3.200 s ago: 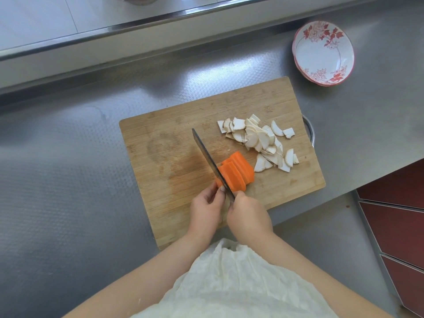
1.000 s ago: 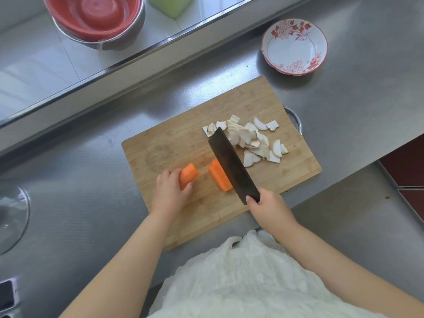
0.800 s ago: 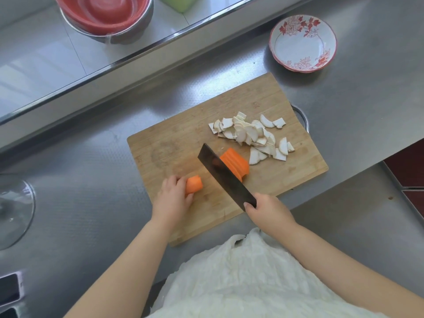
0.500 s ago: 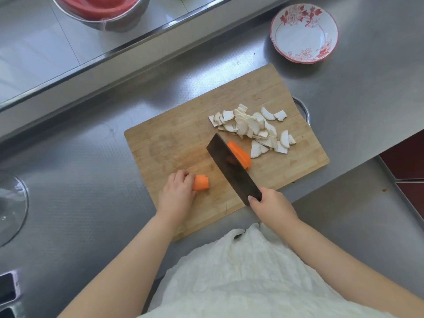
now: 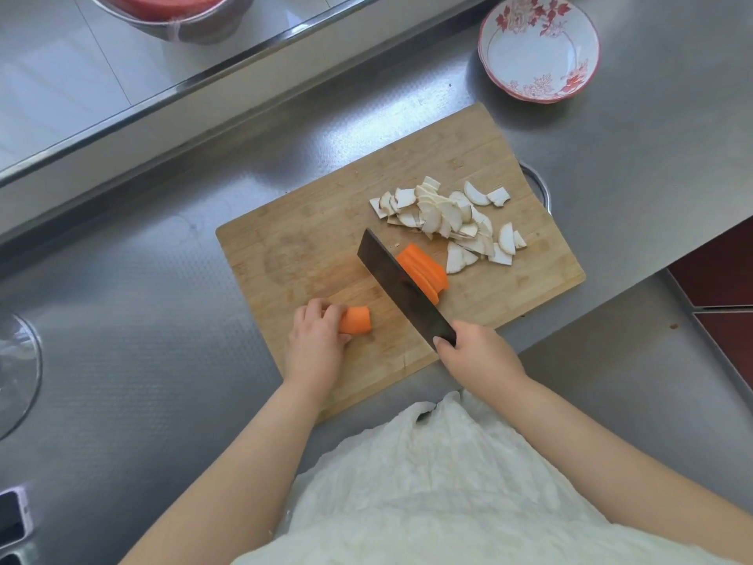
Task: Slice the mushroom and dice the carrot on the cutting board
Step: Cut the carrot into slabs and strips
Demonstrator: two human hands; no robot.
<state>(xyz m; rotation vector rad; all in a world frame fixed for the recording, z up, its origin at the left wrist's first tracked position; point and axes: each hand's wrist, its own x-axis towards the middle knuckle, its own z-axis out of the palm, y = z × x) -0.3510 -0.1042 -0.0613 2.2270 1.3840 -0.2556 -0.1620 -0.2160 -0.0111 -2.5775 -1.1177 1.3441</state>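
Head view, landmark: the rectangular bamboo cutting board [image 5: 309,254] lay on the steel counter [image 5: 122,340].
Left hand: the left hand [image 5: 313,344] was at the board's near-left part, fingers curled over a short orange carrot chunk [image 5: 356,320] and pinning it to the wood.
Right hand: the right hand [image 5: 476,354] was at the board's near edge, closed round the handle of a dark broad-bladed cleaver [image 5: 401,285], the handle itself hidden.
Cleaver blade: it stood against a stack of orange carrot slabs [image 5: 423,269] near the board's middle.
Mushroom: the pale sliced mushroom pieces [image 5: 448,220] lay heaped on the board's far-right part, apparently finished.
Carrot handling, as judged: stiff, dense, light; the rounded side would tend to roll, so it was best rested cut face down.
Hold, as judged: on top, fingertips tucked back from the blade.
Slabs, as judged: likely slippery against each other, apt to slide apart under the cleaver.
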